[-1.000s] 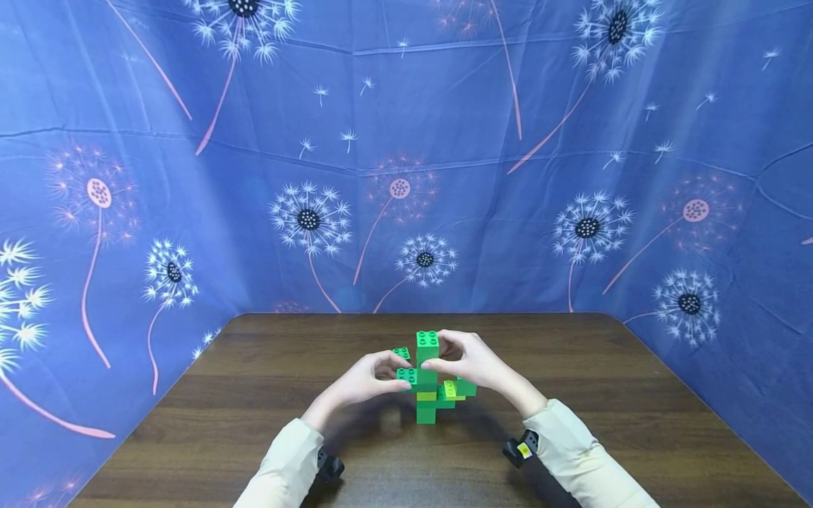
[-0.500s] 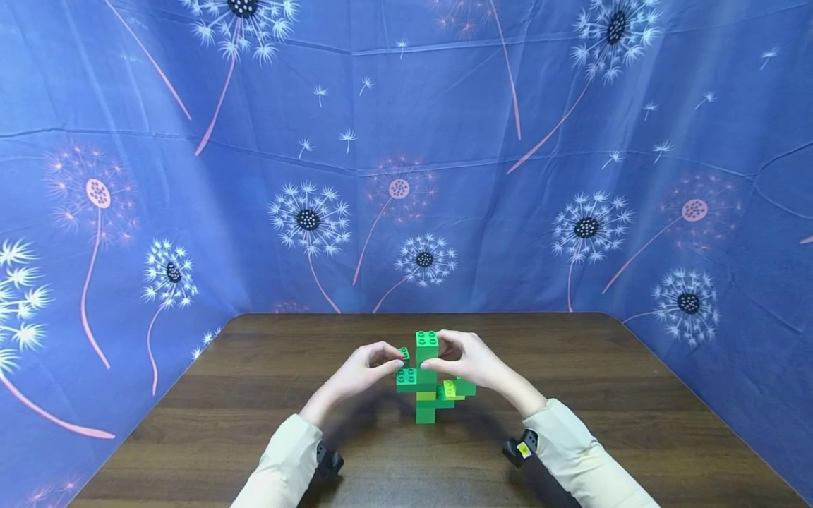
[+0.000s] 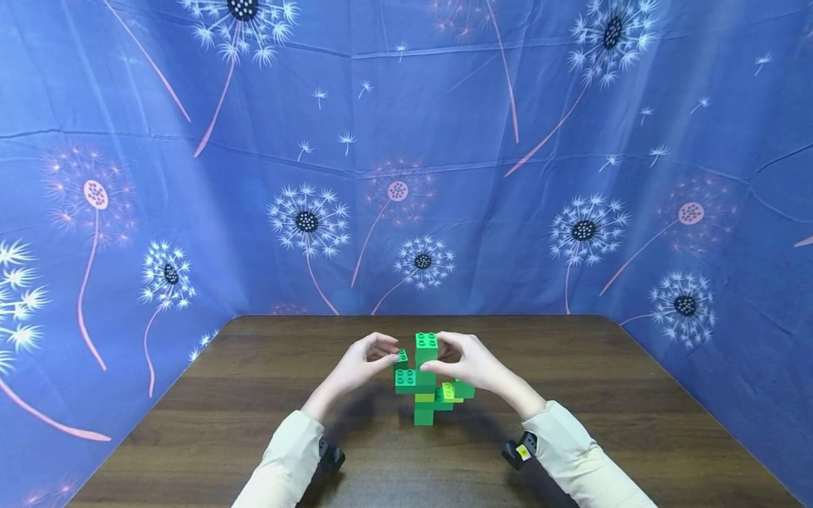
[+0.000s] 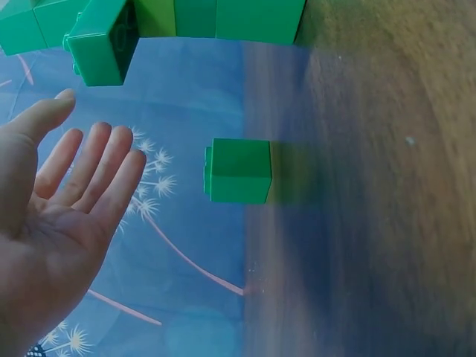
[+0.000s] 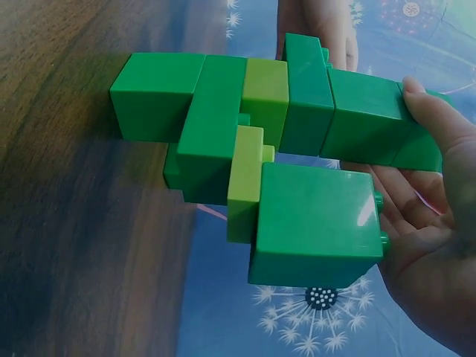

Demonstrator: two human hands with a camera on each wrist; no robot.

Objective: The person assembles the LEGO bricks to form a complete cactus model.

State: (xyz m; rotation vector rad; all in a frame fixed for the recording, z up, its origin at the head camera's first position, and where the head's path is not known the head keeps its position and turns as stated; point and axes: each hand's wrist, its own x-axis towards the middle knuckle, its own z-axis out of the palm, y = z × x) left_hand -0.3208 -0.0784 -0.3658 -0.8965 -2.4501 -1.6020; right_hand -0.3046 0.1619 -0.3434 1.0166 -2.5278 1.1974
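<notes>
A tower of green and lime toy building bricks [image 3: 425,381] stands upright on the table, with stepped branches on both sides. My right hand [image 3: 468,361] grips its upper column, the thumb [image 5: 435,111] on the near face and the fingers behind. On the left branch, a green brick [image 3: 405,378] sticks out with its studs up. My left hand [image 3: 363,365] is just left of the tower; its palm and loosely bent fingers are bare in the left wrist view. A separate green brick [image 4: 240,171] stands on the table, partly behind the left thumb in the head view.
The brown wooden table [image 3: 254,423] has a blue cloth with dandelion prints [image 3: 495,233] hanging around its back and sides. Black wrist cameras [image 3: 330,458] hang under both sleeves. The right branch ends in a large green brick [image 5: 316,219].
My left hand has drawn off the tower's left branch, moving up and slightly left, and its fingers have spread apart. The right hand keeps its grip on the column.
</notes>
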